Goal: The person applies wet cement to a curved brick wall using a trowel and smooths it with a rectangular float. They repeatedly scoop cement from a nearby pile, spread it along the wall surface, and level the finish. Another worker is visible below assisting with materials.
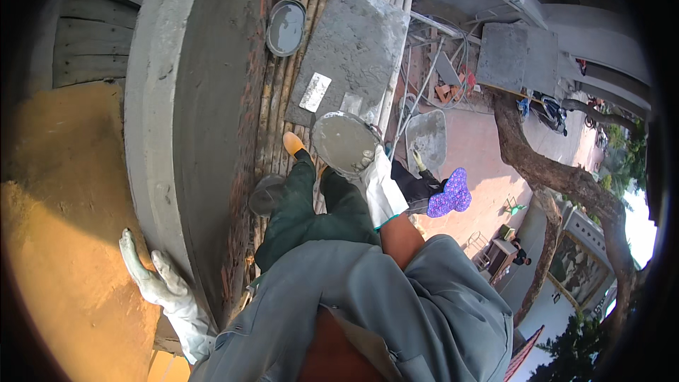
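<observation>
My right hand (382,189), in a white glove, grips the near right rim of a round bucket (315,143) of wet grey mortar (338,140). The bucket is at my feet, beside the mortar-smeared board (382,25); whether it rests on the platform or hangs cannot be told. My left hand (164,284), also gloved, lies with fingers spread on the orange-brown surface by the grey wall top (157,99), holding nothing. On the board lie a pale rectangular plate (315,92), perhaps a plastering float, and a grey rectangular piece (351,103).
I stand on a platform of bamboo poles (281,106) along the plastered wall. Other buckets stand at its far part (270,28) and by my left leg (266,197). Below right are a person in a purple patterned hat (449,194) and a wheelbarrow (428,143). A tree trunk (537,159) leans across the right.
</observation>
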Demonstrator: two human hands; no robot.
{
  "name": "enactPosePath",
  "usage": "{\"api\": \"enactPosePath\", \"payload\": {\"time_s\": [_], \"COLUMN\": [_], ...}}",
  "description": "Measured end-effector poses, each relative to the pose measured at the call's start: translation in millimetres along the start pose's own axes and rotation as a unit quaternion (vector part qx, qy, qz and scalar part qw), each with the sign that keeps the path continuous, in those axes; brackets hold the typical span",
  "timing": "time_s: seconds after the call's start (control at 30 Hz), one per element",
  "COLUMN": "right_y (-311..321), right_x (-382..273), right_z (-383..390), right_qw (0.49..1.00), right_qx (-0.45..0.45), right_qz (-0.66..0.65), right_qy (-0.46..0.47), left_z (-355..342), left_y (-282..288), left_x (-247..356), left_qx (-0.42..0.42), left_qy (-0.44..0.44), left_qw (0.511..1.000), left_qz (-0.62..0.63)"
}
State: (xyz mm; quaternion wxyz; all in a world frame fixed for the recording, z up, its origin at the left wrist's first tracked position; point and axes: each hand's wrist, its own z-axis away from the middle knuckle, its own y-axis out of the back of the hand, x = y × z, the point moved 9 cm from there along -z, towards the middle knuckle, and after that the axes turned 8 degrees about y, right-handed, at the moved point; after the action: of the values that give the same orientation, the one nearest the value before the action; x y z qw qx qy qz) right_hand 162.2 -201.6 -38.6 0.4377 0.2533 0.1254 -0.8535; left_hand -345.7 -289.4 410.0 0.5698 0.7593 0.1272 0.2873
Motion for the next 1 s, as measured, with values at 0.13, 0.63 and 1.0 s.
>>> {"api": "enactPosePath", "payload": {"time_s": [0.13,0.63,1.0], "right_y": [37.6,118.9,164.8], "right_x": [15.1,-61.8,-62.3], "right_z": [-34.3,-14.8,-24.5], "right_qw": [0.999,0.993,0.993], "right_qx": [0.014,0.073,0.085], "right_qz": [-0.022,0.048,0.030], "right_qy": [0.027,0.077,0.080], "left_z": [-11.0,99.8,161.3], "left_y": [30.7,-191.1,-375.7], "left_x": [44.9,132.6,61.0], "left_qx": [0.100,-0.258,-0.387], "left_qy": [-0.071,0.025,0.192], "left_qw": [0.992,0.939,0.833], "left_qz": [0.018,0.228,0.346]}}
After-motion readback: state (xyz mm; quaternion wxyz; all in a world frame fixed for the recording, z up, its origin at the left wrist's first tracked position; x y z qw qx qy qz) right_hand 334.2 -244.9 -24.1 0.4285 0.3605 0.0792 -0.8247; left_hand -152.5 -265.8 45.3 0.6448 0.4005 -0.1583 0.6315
